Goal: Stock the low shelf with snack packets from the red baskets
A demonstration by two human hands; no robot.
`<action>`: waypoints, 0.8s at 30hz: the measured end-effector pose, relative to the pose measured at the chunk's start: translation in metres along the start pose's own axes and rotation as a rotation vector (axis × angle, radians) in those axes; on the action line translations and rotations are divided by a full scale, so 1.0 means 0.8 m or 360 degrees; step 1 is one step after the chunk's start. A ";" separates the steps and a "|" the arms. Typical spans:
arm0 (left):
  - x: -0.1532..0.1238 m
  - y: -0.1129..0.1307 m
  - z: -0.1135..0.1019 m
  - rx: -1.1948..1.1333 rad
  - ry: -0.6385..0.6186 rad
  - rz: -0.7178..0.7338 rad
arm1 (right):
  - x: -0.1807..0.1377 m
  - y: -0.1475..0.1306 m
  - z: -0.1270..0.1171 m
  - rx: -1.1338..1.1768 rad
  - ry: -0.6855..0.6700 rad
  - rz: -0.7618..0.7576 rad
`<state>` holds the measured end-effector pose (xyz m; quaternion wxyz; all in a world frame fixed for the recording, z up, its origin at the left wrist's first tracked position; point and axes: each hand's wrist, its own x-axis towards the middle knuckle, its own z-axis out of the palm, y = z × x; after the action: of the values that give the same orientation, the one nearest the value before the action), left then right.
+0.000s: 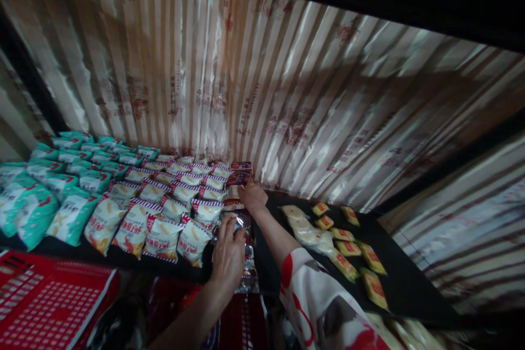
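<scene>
Fingers (234, 229) of the left hand (228, 254) are curled over the top end of a shiny, clear-and-silver plastic snack packet (246, 262), closed lightly on its crinkled film. That packet lies at the front edge of the black shelf (402, 279), in the gap between the rows of white, red and blue striped chip bags (162, 238) and the small yellow wrapped snacks (348, 249). The right hand (251, 194) reaches further back, its fingers spread flat and resting on a dark red packet (239, 174) that sits close to the striped paper-covered back wall (262, 93); whether they grip it or only press on it I cannot tell.

Both packets look light, thin and limp, so they would likely sag if lifted by one corner. The film looks slick and glossy, and a pinch on the sealed end seam seems the surest hold, since squeezing the middle could crush whatever is inside. Teal green bags (36, 208) fill the left of the shelf, and a red plastic basket (53, 301) sits below its front edge.
</scene>
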<state>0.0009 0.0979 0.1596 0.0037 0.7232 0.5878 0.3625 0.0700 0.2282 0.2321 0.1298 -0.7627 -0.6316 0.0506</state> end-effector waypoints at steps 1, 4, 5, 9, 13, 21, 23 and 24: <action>0.000 -0.001 0.001 -0.0014 0.0004 0.0004 | 0.000 0.001 0.000 -0.0007 0.0018 -0.0001; -0.001 -0.002 0.003 -0.0072 0.0012 -0.0015 | -0.003 0.006 0.001 0.0042 0.0059 -0.0039; -0.001 -0.002 0.003 -0.0089 0.0023 -0.0018 | -0.005 0.010 0.002 0.0074 0.0075 -0.0068; -0.001 0.001 -0.007 -0.0165 0.0109 0.0036 | -0.018 0.029 0.002 0.0240 0.0244 -0.0219; -0.021 0.001 -0.031 -0.0329 0.0150 0.0182 | -0.053 0.053 0.002 0.0614 0.0519 -0.0309; -0.183 -0.052 -0.045 -0.0471 -0.0805 0.0222 | -0.241 0.113 0.060 0.1551 0.0507 -0.0059; -0.224 -0.075 -0.043 -0.0206 -0.1384 0.0016 | -0.289 0.124 0.089 0.1537 0.0242 0.0026; -0.241 -0.086 -0.042 -0.0068 -0.1659 -0.0067 | -0.309 0.128 0.105 0.1464 0.0028 0.0029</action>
<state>-0.0838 -0.0592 0.0543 0.3178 0.7954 0.5149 -0.0339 0.0985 -0.0191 0.1032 0.4597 -0.6318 -0.5355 0.3203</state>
